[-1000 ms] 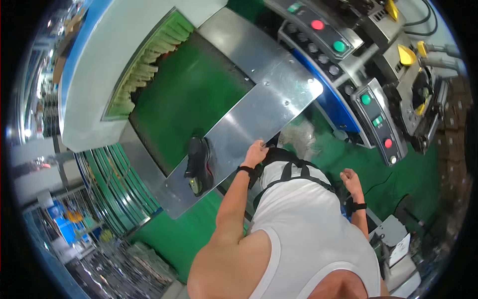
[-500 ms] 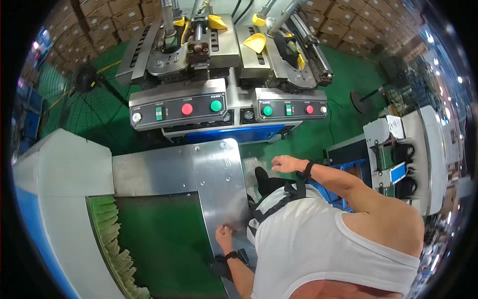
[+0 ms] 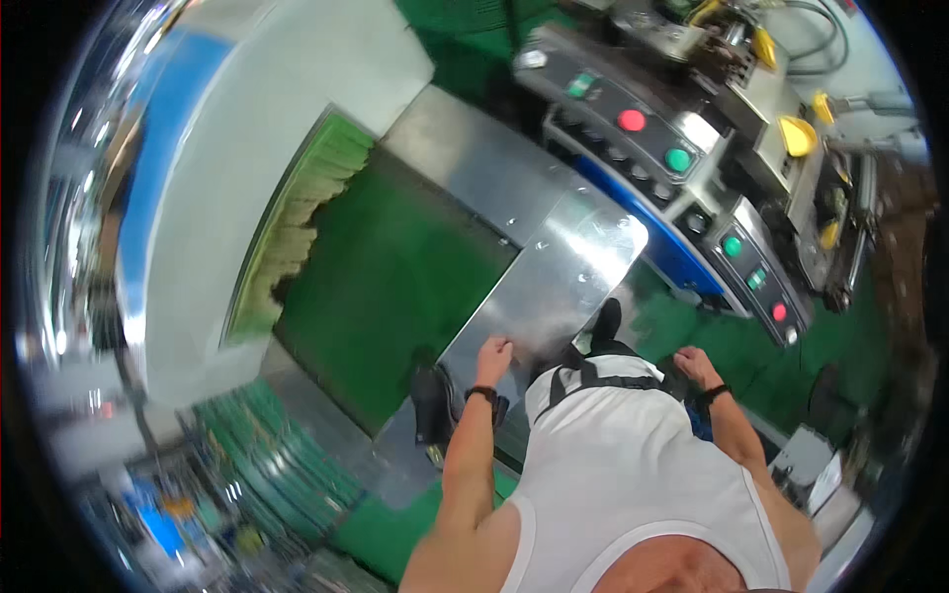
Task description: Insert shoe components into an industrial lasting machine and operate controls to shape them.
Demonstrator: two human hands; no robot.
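My left hand point(image 3: 494, 360) is over the brushed metal ledge point(image 3: 529, 277) beside the green conveyor bed, fingers curled in and nothing visible in them. Below that wrist, at the ledge's inner edge, is a black shoe point(image 3: 432, 405). On my right side, away from the machines, my right hand point(image 3: 698, 367) hangs low with its fingers loosely bent and apart. I see nothing held in it, though blur softens the fingertips. A dark shape beside it cannot be made out.
A machine with two control panels point(image 3: 633, 109), red and green buttons and yellow pads point(image 3: 797, 136) stands at upper right. The conveyor's white housing point(image 3: 237, 148) has a fringed curtain point(image 3: 306, 222) at its opening. A green ribbed roller or coil point(image 3: 277, 455) lies at lower left.
My view has turned to the left, so the button machine now sits at upper right. My right arm has dropped from outstretched to beside my body. The left hand stays over the metal ledge.
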